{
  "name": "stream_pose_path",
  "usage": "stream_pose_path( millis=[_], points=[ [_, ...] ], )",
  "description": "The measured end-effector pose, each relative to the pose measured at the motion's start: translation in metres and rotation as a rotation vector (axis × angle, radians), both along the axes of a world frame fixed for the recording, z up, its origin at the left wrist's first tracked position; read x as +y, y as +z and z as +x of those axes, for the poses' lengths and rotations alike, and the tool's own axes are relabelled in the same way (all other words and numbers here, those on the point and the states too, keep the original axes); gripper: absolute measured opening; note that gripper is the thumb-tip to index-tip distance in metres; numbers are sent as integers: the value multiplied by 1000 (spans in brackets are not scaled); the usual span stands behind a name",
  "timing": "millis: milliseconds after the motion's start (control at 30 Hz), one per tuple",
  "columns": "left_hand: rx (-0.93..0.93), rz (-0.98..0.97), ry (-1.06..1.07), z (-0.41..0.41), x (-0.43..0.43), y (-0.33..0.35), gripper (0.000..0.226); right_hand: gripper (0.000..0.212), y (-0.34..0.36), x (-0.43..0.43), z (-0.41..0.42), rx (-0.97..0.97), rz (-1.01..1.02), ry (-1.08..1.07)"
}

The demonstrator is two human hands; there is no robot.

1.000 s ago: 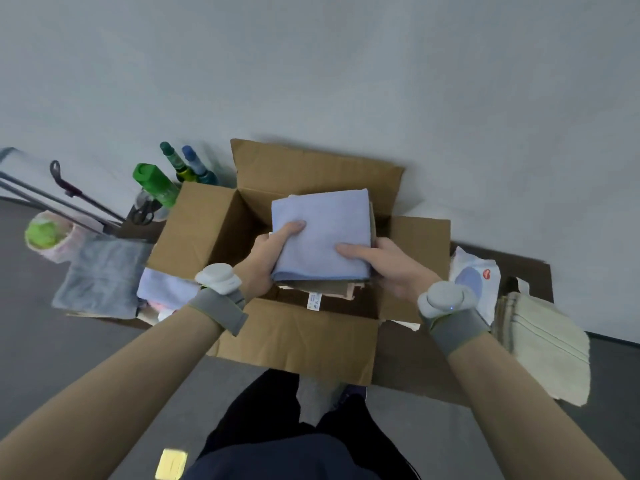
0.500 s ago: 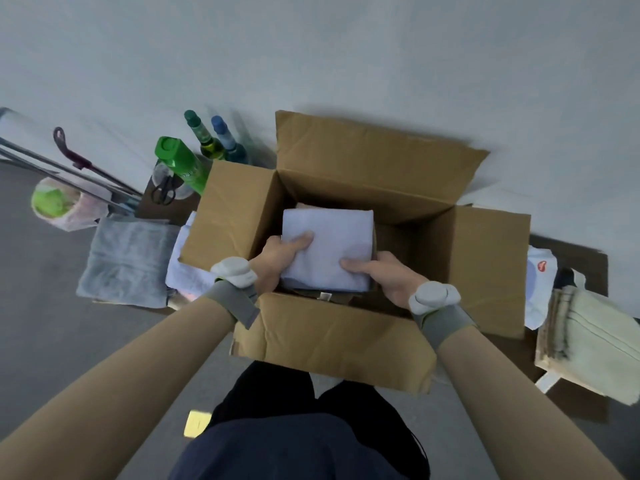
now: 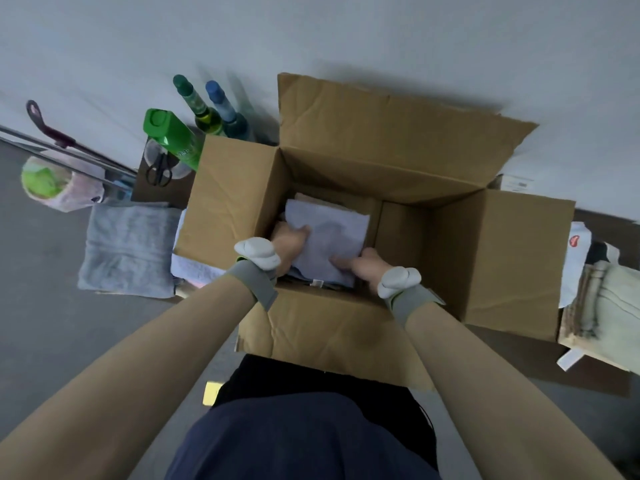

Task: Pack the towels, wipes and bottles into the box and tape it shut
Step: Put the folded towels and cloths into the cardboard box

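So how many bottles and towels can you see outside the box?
Bottles: 3: a green bottle, a dark green-capped one and a blue-capped one.
Towels: 3: a grey towel, a pale blue one part hidden by the box, and a cream one.
Total: 6.

Both hands reach down inside the open cardboard box [image 3: 346, 327], the left hand [image 3: 289, 242] and right hand [image 3: 363, 266] gripping opposite edges of a folded light blue towel [image 3: 329, 233] low in the box's left part. Left of the box lie a grey towel [image 3: 128, 247], a green bottle [image 3: 176, 138] and two spray bottles [image 3: 214, 109]; right of it, a cream towel [image 3: 620, 299]
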State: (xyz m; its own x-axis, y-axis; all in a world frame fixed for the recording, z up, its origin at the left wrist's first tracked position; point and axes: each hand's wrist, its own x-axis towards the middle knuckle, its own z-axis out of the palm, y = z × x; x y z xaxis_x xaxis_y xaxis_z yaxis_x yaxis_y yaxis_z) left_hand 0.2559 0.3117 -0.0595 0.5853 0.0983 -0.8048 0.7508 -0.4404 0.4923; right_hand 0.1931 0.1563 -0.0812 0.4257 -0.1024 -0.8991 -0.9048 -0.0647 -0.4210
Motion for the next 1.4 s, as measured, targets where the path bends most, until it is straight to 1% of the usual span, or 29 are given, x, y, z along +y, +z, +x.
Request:
stream_pose_path(
  millis=[67,100,133,167,233,300,333,400,433,467,500,533,567,600,667,733,767,833,933,1000,1033,1167,1300,1400],
  points=[
    [-2,41,-61,0,3,-1,53,50,-4,7,3,15,-19,97],
    [3,72,-102,0,4,-3,56,38,-5,9,5,19,-35,152],
    [26,122,-152,-1,4,-3,57,26,-5,11,7,35,-44,182],
    [28,204,-222,-1,3,-2,56,22,-7,12,8,45,-55,196],
    [-82,371,-403,0,-2,3,58,36,-10,12,8,38,-68,224],
    [-226,473,-554,-5,-10,12,69,47,-8,13,9,32,-76,222],
    [-335,502,-595,-6,-12,18,81,47,-9,14,10,33,-86,226],
    [-579,596,-792,-9,-11,23,105,32,-12,17,11,54,-143,285],
    [-672,653,-884,-8,-11,25,108,28,-12,19,12,64,-188,329],
    [-718,685,-956,-4,-11,26,103,31,-11,21,12,70,-225,362],
    [-726,707,-1044,-2,-11,27,92,33,-10,24,13,60,-256,392],
    [-680,708,-1126,0,-11,27,80,32,-9,25,14,42,-281,413],
    [-578,686,-1175,2,-10,24,72,31,-8,24,15,19,-296,433],
    [-452,657,-1208,4,-8,20,70,40,-6,23,15,-2,-306,437],
    [-261,599,-1229,8,-1,11,81,70,-3,21,13,-13,-320,434],
    [-204,567,-1214,8,4,3,91,92,2,20,10,2,-318,429],
    [-191,554,-1199,8,5,-2,92,97,1,19,8,6,-315,434],
    [-180,546,-1195,8,5,-8,93,95,1,19,6,9,-322,463],
    [-154,523,-1266,17,5,-14,89,81,3,17,7,5,-314,509],
    [-147,503,-1310,27,8,-15,79,70,4,15,8,-25,-301,504],
    [-149,497,-1318,31,9,-16,73,68,4,13,8,-39,-300,494],
    [-167,498,-1334,32,10,-20,68,89,11,12,5,-84,-350,470],
    [-179,506,-1333,32,7,-18,62,83,19,5,7,-110,-376,464],
    [-181,515,-1336,30,9,-15,66,79,27,-3,6,-92,-387,482]
  ],
)
